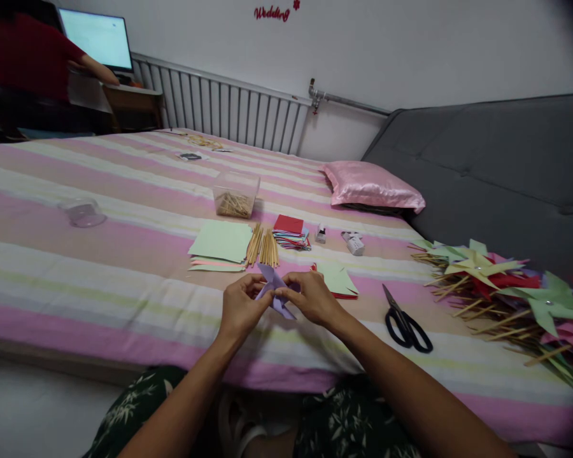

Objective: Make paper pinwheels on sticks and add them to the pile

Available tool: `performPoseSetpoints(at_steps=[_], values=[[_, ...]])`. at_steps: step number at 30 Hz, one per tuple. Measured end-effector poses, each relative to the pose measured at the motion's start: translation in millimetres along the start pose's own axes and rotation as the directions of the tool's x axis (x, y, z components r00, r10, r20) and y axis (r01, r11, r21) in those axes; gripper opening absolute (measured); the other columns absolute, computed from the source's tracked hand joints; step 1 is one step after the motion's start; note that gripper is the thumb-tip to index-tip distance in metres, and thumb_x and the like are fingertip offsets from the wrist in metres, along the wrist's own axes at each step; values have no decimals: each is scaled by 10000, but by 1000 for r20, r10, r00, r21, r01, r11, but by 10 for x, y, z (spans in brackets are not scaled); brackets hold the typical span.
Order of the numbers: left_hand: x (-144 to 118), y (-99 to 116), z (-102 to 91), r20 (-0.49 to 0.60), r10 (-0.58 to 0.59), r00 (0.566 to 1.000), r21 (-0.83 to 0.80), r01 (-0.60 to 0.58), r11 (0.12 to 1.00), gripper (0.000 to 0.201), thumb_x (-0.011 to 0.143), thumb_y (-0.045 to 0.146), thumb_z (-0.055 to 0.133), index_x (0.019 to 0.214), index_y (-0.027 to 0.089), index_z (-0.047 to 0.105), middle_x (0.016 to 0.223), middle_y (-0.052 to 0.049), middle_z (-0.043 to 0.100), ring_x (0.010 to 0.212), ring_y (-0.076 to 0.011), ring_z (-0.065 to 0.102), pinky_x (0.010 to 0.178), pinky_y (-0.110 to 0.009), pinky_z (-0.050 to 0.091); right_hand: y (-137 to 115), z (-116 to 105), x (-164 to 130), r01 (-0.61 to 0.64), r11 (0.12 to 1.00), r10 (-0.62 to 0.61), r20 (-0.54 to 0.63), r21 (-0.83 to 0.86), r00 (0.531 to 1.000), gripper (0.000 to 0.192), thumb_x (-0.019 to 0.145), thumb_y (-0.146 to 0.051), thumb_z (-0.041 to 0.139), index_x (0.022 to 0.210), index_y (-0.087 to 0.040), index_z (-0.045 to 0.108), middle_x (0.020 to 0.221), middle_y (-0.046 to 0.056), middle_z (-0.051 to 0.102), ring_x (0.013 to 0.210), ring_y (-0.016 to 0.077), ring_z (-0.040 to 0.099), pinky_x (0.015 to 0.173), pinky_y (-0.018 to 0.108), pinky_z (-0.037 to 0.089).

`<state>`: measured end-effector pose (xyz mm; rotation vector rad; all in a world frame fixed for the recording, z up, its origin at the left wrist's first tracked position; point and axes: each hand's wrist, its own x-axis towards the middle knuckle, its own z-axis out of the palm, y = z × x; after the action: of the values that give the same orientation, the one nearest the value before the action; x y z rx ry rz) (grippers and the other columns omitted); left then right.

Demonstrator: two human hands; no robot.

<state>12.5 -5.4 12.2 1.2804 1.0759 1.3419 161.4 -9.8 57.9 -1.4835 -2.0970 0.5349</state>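
Your left hand and right hand show bare, sleeveless forearms, while at six o'clock your lap wears dark green fabric printed with pale leaf sprigs.

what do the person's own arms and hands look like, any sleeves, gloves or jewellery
Both forearms are bare up to the frame's lower edge: no sleeves show. The left hand and right hand wear no gloves, and no rings, watch or bracelets are visible. Below the arms, dark green clothing with a pale leaf print covers the lap.
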Motion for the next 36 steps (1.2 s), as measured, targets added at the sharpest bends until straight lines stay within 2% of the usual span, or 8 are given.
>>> performPoseSetpoints(at_steps=[6,15,20,36], values=[[-5,2,-6,-7,1,1000,26,-1,1000,222,598,176,690,816,137,673,716,-46,717,627,-173,659,583,-237,495,19,27,-4,-9,1000,9,-9,3,1000,248,804,-338,579,643,-163,650,582,-5,626,552,116,495,576,228,300],[-10,-24,-3,-7,-13,1000,122,14,992,189,604,185,672,789,145,682,742,-54,724,629,-181,664,565,-239,498,-20,38,-4,-55,998,55,-5,-31,998,251,805,-330,577,637,-156,643,577,-9,616,573,120,508,654,250,311],[-15,-16,4,-20,-24,1000,110,26,994,182,596,187,677,774,151,684,733,-50,725,622,-181,664,554,-232,493,-43,37,-7,-72,996,71,-8,-51,997,247,804,-326,580,638,-153,642,580,-8,620,584,126,520,692,267,308],[-21,-13,-2,-8,-41,999,90,41,995,208,583,215,702,778,143,697,726,-59,726,605,-187,662,527,-232,492,-3,40,-4,-72,997,72,25,15,997,183,780,-293,600,667,-164,663,587,-18,616,585,123,514,645,246,305]])
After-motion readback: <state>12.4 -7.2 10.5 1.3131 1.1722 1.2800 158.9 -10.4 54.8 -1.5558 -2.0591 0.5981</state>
